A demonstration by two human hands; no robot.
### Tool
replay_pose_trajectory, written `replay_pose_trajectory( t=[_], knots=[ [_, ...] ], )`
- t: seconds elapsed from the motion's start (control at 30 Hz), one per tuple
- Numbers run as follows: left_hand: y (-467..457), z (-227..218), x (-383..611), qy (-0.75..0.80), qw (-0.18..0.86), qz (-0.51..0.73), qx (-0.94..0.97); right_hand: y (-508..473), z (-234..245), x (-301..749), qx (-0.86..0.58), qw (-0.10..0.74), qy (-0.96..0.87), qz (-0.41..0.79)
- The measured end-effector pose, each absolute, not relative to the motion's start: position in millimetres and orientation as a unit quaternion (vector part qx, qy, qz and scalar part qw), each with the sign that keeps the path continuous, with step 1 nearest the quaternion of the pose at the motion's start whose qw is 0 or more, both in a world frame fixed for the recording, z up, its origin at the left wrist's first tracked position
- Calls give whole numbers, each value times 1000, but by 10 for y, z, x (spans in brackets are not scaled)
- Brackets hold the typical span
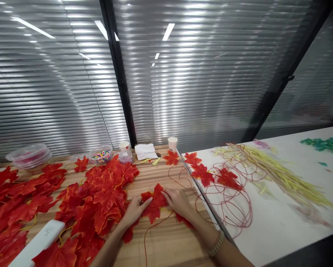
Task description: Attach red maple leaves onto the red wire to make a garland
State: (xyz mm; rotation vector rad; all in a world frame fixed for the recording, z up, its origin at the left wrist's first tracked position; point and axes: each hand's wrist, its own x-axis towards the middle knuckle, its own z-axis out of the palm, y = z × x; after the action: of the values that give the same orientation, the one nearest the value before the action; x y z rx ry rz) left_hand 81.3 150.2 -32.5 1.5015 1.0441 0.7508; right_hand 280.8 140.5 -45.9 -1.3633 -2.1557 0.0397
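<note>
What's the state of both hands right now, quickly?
Left hand: closed, holding the left edge of a red leaf.
Right hand: closed, holding the same red leaf by its right edge.

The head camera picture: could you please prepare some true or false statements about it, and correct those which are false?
1. The left hand and the right hand touch the same red, maple-shaped leaf. True.
2. The pale banded bracelet is on the left arm. False: the bracelet is on the right arm.
3. A clear, round plastic tub holds small multicoloured beads. True.
4. The white, rectangular device lies to the right of both hands. False: the device lies to their left.
5. The small green pieces lie beside the beads. False: the green pieces lie at the far right, on the white tabletop.
</note>
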Motion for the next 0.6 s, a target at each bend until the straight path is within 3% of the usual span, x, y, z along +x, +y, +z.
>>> replay_pose_trajectory(
  t=[0.6],
  knots=[
    [1494, -284, 828, 439, 569, 309, 622, 1430, -483, 2806, -506, 316, -802, 14]
  ],
)
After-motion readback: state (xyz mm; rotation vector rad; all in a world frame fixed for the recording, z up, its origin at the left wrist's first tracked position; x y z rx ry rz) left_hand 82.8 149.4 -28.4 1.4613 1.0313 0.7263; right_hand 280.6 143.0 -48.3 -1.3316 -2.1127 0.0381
